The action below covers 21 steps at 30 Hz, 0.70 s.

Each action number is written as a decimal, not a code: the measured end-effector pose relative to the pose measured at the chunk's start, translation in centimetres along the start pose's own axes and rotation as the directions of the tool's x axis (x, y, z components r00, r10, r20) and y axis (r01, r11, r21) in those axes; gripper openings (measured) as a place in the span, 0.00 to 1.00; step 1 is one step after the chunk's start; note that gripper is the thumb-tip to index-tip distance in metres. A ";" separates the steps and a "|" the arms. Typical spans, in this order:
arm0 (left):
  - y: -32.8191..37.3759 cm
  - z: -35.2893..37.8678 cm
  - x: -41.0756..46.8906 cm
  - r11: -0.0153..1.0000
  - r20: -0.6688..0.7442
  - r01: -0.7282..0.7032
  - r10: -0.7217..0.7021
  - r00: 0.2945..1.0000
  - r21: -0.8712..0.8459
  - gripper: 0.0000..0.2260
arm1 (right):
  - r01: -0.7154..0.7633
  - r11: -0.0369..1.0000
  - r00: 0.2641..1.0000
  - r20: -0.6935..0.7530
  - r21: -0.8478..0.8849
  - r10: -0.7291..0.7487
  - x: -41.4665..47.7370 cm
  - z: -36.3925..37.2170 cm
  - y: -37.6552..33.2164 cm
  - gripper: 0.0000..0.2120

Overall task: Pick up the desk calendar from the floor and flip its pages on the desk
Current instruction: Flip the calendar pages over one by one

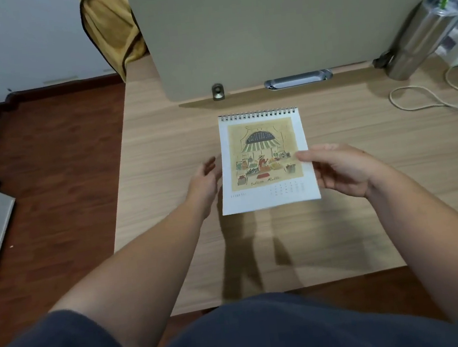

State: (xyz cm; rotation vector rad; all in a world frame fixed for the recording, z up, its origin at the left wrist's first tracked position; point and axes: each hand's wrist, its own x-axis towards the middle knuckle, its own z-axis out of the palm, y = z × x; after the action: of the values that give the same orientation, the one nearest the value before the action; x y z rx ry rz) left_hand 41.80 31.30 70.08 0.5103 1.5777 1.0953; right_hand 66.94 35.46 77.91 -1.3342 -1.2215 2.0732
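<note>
The desk calendar [265, 163] is a white spiral-bound pad with the binding at its far edge. Its top page shows a yellow market drawing and a small date grid. It is held tilted just above the wooden desk [163, 158], casting a shadow below. My right hand [344, 170] pinches the calendar's right edge between thumb and fingers. My left hand [205, 184] is at the left edge with fingers apart; its fingertips go behind the page, so whether they touch is unclear.
A grey divider panel [276, 25] stands across the back of the desk. A steel bottle [418, 40] and a white cable [427, 99] lie at the back right. Dark wood floor [50, 165] lies to the left, with a yellow cloth [111, 29] beyond.
</note>
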 end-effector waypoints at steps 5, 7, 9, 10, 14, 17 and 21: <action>2.5 0.8 0.7 0.996 0.094 -0.036 0.028 0.995 0.077 0.18 | 0.102 0.949 0.991 0.047 0.298 -0.121 -0.6 0.4 -4.3 0.13; 2.6 0.9 1.0 0.991 0.082 -0.047 0.037 0.996 0.126 0.18 | 0.146 0.930 0.987 0.018 0.338 -0.162 0.0 0.7 -6.2 0.13; 2.4 0.9 1.1 0.990 0.065 -0.059 0.051 0.997 0.128 0.18 | 0.185 0.918 0.981 -0.008 0.350 -0.195 1.0 0.9 -7.8 0.17; 2.3 1.0 1.0 0.990 0.061 -0.067 0.060 0.996 0.121 0.17 | 0.198 0.913 0.978 -0.011 0.356 -0.207 1.5 0.9 -8.5 0.19; 2.0 1.3 0.9 0.991 0.021 -0.080 0.079 0.997 0.107 0.17 | 0.203 0.907 0.979 -0.075 0.369 -0.188 3.8 0.9 -10.2 0.23; 1.7 1.2 0.8 0.991 0.017 -0.044 0.042 0.999 0.123 0.14 | 0.175 0.910 0.983 -0.111 0.375 -0.143 5.1 0.7 -10.0 0.23; 1.4 1.0 0.7 0.993 -0.006 -0.018 0.019 1.000 0.114 0.12 | 0.144 0.922 0.982 -0.169 0.359 -0.087 6.1 0.1 -8.8 0.21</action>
State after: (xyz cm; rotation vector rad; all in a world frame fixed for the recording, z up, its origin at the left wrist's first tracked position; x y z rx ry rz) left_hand 42.16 32.93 70.95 0.5991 1.6510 1.0259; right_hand 62.89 44.50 81.94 -1.1840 -0.7750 1.9566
